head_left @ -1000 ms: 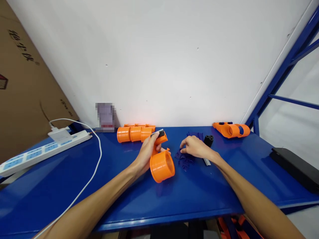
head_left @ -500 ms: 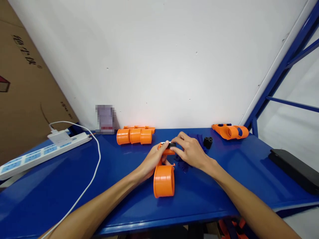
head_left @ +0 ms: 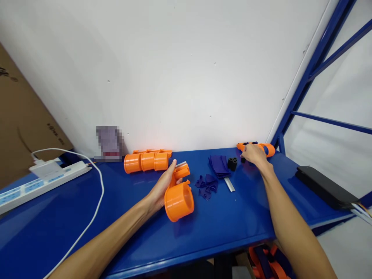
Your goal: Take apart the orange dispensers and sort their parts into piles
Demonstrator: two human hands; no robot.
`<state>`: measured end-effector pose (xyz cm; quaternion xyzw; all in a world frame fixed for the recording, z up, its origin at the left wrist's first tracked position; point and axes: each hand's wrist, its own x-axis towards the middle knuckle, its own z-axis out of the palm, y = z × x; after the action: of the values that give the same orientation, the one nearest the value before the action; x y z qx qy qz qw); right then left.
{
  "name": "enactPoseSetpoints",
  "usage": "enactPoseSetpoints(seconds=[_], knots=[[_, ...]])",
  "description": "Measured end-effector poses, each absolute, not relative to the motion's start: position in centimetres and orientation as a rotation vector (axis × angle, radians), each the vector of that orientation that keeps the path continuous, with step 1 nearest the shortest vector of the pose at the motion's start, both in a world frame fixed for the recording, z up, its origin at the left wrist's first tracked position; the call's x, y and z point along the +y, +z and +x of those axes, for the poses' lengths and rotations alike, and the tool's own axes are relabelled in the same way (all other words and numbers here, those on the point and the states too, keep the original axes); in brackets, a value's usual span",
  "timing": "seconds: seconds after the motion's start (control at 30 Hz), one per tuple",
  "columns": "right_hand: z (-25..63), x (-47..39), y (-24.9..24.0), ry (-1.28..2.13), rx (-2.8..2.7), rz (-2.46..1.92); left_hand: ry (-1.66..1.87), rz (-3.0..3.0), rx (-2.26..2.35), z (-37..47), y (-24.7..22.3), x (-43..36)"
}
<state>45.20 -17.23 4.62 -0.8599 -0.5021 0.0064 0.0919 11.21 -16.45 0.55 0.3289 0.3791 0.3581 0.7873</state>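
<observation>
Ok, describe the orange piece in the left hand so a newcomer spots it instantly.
Start at the blue table; find the left hand near its middle. The orange piece in its grip has one wide, open cylinder, unlike the three orange cylinders lined up behind.

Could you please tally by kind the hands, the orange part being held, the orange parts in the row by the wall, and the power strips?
Left hand and right hand: 2
Held orange part: 1
Orange parts in row: 3
Power strip: 1
Total: 7

White wall (head_left: 174,69) behind blue table (head_left: 221,224)
</observation>
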Motion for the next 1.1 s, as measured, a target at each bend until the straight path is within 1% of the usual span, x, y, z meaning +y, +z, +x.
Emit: enactPoseSetpoints(seconds=[0.1, 0.3, 0.37, 0.63, 1.1], knots=[[46.0, -17.6, 4.7, 0.349, -1.465, -2.578, 0.779, 0.704, 0.817, 11.2, 0.6, -16.5], [46.7, -17.8, 4.4, 0.835, -1.59, -2.371, 0.767, 0.715, 0.813, 11.1, 0.1, -16.3], [46.7, -17.6, 4.1, 0.935, -1.63, -2.333, 0.772, 0.725, 0.801, 11.0, -0.1, -16.2], [46.4, -17.0, 3.4, 0.887, -1.651, -2.298, 0.787, 0.753, 0.741, 11.2, 0.0, -16.4], [45.9, -17.1, 3.6, 0.832, -1.649, -2.347, 0.798, 0.794, 0.748, 11.4, 0.1, -16.6]])
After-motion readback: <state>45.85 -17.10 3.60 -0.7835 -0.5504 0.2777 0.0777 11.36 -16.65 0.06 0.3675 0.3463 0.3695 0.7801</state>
